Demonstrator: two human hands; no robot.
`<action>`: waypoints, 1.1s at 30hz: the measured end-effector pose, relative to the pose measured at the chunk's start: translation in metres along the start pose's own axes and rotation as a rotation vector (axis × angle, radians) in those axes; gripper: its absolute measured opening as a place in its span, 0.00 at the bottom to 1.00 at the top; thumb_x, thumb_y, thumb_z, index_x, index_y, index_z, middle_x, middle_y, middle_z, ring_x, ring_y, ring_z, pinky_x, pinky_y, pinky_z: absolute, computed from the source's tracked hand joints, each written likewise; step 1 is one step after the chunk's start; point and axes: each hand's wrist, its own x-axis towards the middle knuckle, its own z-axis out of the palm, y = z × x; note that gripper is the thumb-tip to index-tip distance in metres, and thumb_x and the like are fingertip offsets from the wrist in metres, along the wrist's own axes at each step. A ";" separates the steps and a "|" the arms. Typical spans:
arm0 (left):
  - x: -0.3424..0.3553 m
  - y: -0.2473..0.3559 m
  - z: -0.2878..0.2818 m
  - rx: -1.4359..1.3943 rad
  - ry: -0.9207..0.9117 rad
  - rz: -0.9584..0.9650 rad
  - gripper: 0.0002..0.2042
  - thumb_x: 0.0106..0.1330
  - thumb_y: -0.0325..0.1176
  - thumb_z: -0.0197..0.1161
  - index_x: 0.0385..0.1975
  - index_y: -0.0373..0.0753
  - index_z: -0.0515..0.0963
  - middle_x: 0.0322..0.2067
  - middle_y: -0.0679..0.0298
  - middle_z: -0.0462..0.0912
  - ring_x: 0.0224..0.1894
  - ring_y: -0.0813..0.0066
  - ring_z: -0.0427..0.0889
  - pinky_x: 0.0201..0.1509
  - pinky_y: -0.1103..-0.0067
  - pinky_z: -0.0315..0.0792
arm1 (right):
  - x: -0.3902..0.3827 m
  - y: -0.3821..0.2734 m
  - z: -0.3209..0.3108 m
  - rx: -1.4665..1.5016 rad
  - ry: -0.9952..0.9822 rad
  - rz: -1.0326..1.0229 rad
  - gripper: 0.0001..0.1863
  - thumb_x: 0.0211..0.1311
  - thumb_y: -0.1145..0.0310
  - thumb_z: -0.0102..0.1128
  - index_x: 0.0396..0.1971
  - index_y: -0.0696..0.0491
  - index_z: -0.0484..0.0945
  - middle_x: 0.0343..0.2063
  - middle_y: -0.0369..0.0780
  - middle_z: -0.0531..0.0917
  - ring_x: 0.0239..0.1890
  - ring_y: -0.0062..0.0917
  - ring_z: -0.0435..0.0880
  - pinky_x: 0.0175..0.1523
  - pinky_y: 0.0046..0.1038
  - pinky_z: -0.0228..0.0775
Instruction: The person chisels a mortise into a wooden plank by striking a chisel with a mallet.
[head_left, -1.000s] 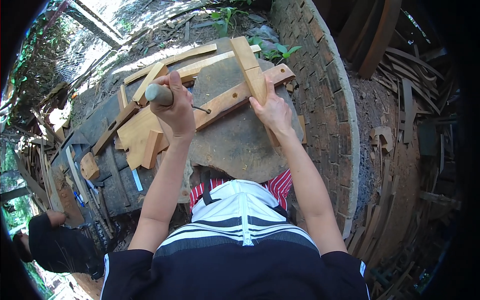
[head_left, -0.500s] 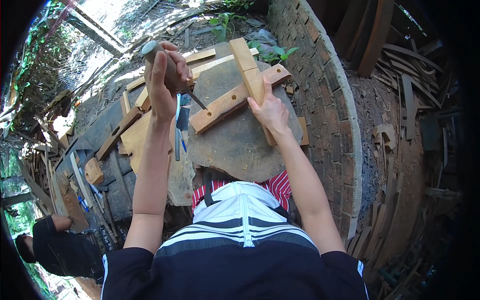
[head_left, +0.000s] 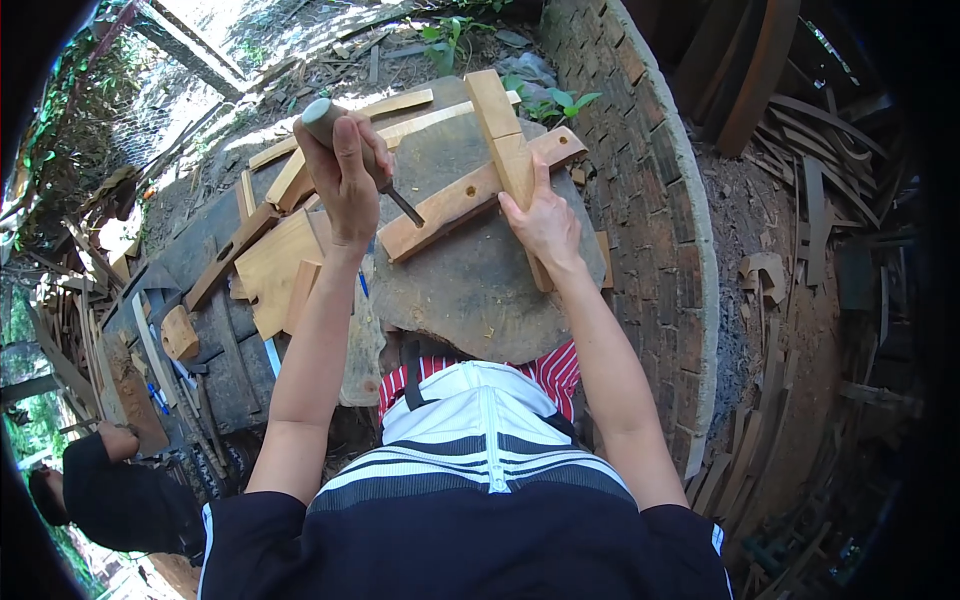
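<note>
Head view shows a drilled wooden bar (head_left: 450, 207) lying aslant on the counter (head_left: 470, 290). At the bar's left end, the left hand (head_left: 345, 185) is wrapped around the handle of a tool (head_left: 322, 113), its metal shaft slanting down to a hole there; how deep the tip sits is unclear. Right of the bar's middle, the right hand (head_left: 547, 225) grasps a pale wooden piece (head_left: 490, 110) that crosses over the bar. Left of the bar lie a pale board (head_left: 280, 270) and other offcuts; right of it stands a brick wall (head_left: 640, 220).
</note>
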 end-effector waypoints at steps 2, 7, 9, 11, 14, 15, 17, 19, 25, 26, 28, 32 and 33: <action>0.001 -0.006 0.000 0.028 0.031 -0.033 0.13 0.77 0.45 0.47 0.44 0.42 0.61 0.31 0.64 0.69 0.23 0.80 0.71 0.22 0.82 0.67 | 0.000 -0.001 0.000 0.008 0.003 0.000 0.42 0.57 0.49 0.60 0.68 0.40 0.49 0.37 0.56 0.84 0.42 0.56 0.83 0.48 0.51 0.74; 0.004 -0.012 0.001 0.056 0.034 -0.051 0.14 0.76 0.46 0.47 0.43 0.42 0.61 0.29 0.64 0.69 0.20 0.82 0.69 0.19 0.84 0.65 | 0.000 0.000 0.001 0.005 0.003 -0.006 0.42 0.57 0.49 0.60 0.68 0.40 0.50 0.37 0.56 0.84 0.41 0.56 0.83 0.47 0.51 0.74; 0.004 -0.015 0.001 0.061 0.021 -0.068 0.14 0.76 0.47 0.47 0.43 0.41 0.61 0.28 0.64 0.69 0.19 0.83 0.68 0.18 0.85 0.64 | 0.000 0.000 0.000 0.004 -0.002 -0.006 0.42 0.57 0.49 0.60 0.68 0.40 0.50 0.36 0.56 0.84 0.41 0.56 0.83 0.47 0.51 0.74; 0.002 -0.019 0.006 0.069 0.028 -0.052 0.15 0.75 0.47 0.51 0.42 0.40 0.61 0.26 0.66 0.69 0.17 0.85 0.66 0.16 0.86 0.61 | 0.000 0.000 0.001 0.006 -0.002 -0.010 0.42 0.57 0.48 0.60 0.68 0.41 0.49 0.36 0.56 0.84 0.41 0.56 0.83 0.47 0.51 0.74; -0.010 -0.023 0.020 0.150 -0.040 0.052 0.16 0.73 0.44 0.55 0.41 0.39 0.61 0.24 0.67 0.70 0.16 0.87 0.65 0.15 0.87 0.60 | 0.001 -0.001 0.001 -0.009 -0.010 -0.009 0.43 0.57 0.48 0.60 0.68 0.41 0.49 0.36 0.56 0.84 0.41 0.56 0.83 0.47 0.51 0.74; -0.009 -0.028 0.020 0.253 -0.053 0.167 0.15 0.71 0.41 0.59 0.40 0.38 0.62 0.24 0.67 0.70 0.16 0.87 0.65 0.16 0.88 0.60 | 0.001 -0.001 0.001 -0.011 -0.011 -0.011 0.43 0.57 0.48 0.60 0.68 0.41 0.49 0.36 0.56 0.84 0.41 0.56 0.83 0.47 0.51 0.74; -0.006 -0.038 0.020 0.321 -0.004 0.164 0.15 0.71 0.41 0.59 0.40 0.38 0.63 0.23 0.67 0.70 0.16 0.87 0.66 0.15 0.87 0.60 | -0.001 -0.004 -0.001 -0.007 -0.004 -0.015 0.43 0.57 0.48 0.60 0.69 0.41 0.49 0.36 0.56 0.84 0.41 0.57 0.82 0.47 0.50 0.74; 0.009 -0.042 0.021 0.309 0.093 0.080 0.14 0.71 0.40 0.59 0.38 0.38 0.64 0.23 0.68 0.71 0.15 0.87 0.67 0.15 0.87 0.61 | 0.001 0.001 0.001 0.004 -0.001 -0.021 0.43 0.57 0.48 0.60 0.69 0.41 0.50 0.37 0.56 0.84 0.42 0.56 0.82 0.48 0.49 0.74; 0.014 -0.055 0.014 0.415 0.213 0.094 0.13 0.66 0.36 0.65 0.36 0.37 0.69 0.20 0.63 0.76 0.21 0.78 0.77 0.24 0.81 0.68 | 0.014 -0.039 -0.067 0.236 0.074 -0.360 0.42 0.55 0.48 0.63 0.67 0.47 0.58 0.41 0.54 0.83 0.40 0.47 0.85 0.49 0.43 0.76; 0.011 -0.051 0.016 0.424 0.220 0.086 0.13 0.66 0.36 0.65 0.36 0.37 0.69 0.20 0.63 0.76 0.21 0.78 0.77 0.24 0.81 0.68 | 0.001 -0.068 -0.099 0.406 0.058 -0.387 0.41 0.56 0.50 0.64 0.66 0.48 0.58 0.39 0.52 0.84 0.38 0.41 0.87 0.44 0.39 0.78; 0.013 -0.039 0.020 0.549 0.205 0.163 0.13 0.65 0.34 0.67 0.35 0.36 0.69 0.20 0.62 0.76 0.21 0.78 0.76 0.24 0.80 0.68 | -0.012 -0.109 -0.151 0.502 0.299 -0.750 0.36 0.57 0.53 0.64 0.62 0.49 0.61 0.34 0.50 0.84 0.33 0.37 0.88 0.35 0.37 0.79; 0.007 -0.031 0.025 0.612 0.212 0.310 0.13 0.63 0.32 0.67 0.36 0.37 0.68 0.20 0.62 0.76 0.21 0.77 0.76 0.25 0.79 0.68 | -0.024 -0.136 -0.153 0.588 0.398 -1.023 0.34 0.57 0.54 0.63 0.61 0.49 0.61 0.32 0.49 0.84 0.30 0.39 0.87 0.34 0.39 0.81; 0.003 -0.033 0.026 0.506 0.203 0.214 0.13 0.63 0.31 0.67 0.37 0.38 0.68 0.20 0.61 0.76 0.20 0.75 0.77 0.26 0.79 0.69 | -0.037 -0.128 -0.150 0.290 0.054 -0.762 0.37 0.56 0.54 0.63 0.63 0.49 0.59 0.30 0.50 0.84 0.31 0.41 0.87 0.38 0.41 0.81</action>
